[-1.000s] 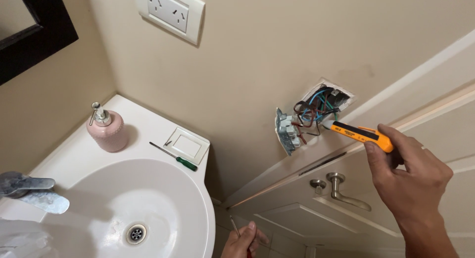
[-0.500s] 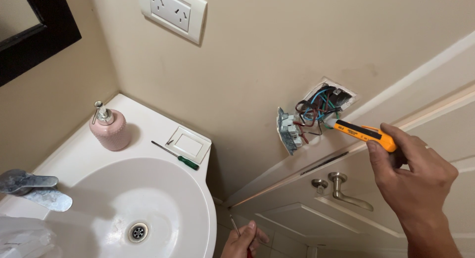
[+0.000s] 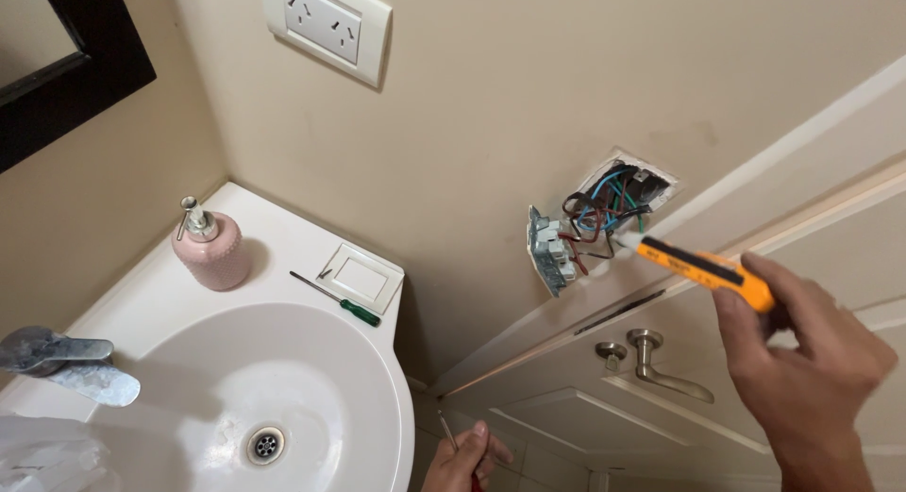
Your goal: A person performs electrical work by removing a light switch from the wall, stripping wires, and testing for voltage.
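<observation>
Beige bathroom wall (image 3: 491, 105) rises over the white sink (image 3: 311, 379). At four o'clock my right hand (image 3: 802, 360) grips the orange tester pen (image 3: 698, 266), tip among the open wall box's wires (image 3: 599, 209). At six o'clock my left hand (image 3: 467, 459) pinches a thin screwdriver (image 3: 446, 433).

White corner sink (image 3: 377, 379), drain (image 3: 265, 444) at the bottom. On its deck: pink soap dispenser (image 3: 212, 250), white cover plate (image 3: 362, 278), green-handled screwdriver (image 3: 337, 300) just beside the plate. Chrome faucet (image 3: 61, 360) at left edge. Wall outlet (image 3: 327, 28) up top, black mirror frame (image 3: 104, 63) (partly cropped). Door handle (image 3: 661, 362) lower right.
</observation>
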